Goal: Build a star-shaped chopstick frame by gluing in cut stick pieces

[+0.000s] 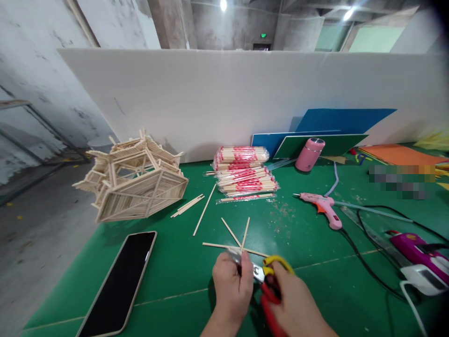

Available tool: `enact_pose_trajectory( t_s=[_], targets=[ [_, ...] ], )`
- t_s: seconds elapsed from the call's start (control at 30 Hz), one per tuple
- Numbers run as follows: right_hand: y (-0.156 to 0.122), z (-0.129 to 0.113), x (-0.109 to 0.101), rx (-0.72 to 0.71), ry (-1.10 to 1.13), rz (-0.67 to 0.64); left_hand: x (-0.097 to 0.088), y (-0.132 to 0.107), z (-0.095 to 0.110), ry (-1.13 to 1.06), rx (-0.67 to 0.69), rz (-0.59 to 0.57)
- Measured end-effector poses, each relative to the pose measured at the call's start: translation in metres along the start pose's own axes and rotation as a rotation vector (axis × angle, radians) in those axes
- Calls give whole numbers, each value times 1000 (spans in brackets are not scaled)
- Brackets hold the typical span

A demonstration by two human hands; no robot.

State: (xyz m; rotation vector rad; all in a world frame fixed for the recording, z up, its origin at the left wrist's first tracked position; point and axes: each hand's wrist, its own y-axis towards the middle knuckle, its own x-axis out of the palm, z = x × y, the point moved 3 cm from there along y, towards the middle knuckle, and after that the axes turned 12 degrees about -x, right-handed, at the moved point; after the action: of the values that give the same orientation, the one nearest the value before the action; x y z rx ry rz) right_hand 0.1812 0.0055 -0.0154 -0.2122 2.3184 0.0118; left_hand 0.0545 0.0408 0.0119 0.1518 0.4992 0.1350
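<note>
At lower centre, the left hand point(231, 281), nearer, pinches a wooden stick point(246, 232) pointing up the frame, while the right hand point(293, 297) grips scissors point(258, 272) slanting up-left toward its lower end.

"What sort of place are you in?"

"A craft workshop, I'd say, in a bare, rough building. My right grip point(287, 291) is on scissors point(258, 272), and a pink glue gun point(323, 205) lies beyond it, further right."

"And past the other?"

"Beyond my left grip point(232, 281), wrapped bundles of wooden sticks point(247, 179) are heaped on the green tabletop point(182, 309); left of them sits a stick-built model point(140, 196)."

"Why rough?"

"Well beyond either grip, over a white panel point(175, 98), there's raw concrete wall point(228, 25). Far to their left, a stained wall point(31, 61) meets grey floor point(38, 238)."
</note>
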Motion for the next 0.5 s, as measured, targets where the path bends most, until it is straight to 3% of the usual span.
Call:
enact_pose_trajectory(
  t_s=[0.13, 0.27, 0.5],
  targets=[
    [-2, -1, 1, -16, 10, -3, 2, -1, -2, -22, 4, -36],
    [-2, -5, -4, -5, -122, 5, 4, 3, -7, -49, -48, -62],
    [3, -3, -15, -99, -410, 165, 3, 14, -8, -123, -199, -76]
  ],
)
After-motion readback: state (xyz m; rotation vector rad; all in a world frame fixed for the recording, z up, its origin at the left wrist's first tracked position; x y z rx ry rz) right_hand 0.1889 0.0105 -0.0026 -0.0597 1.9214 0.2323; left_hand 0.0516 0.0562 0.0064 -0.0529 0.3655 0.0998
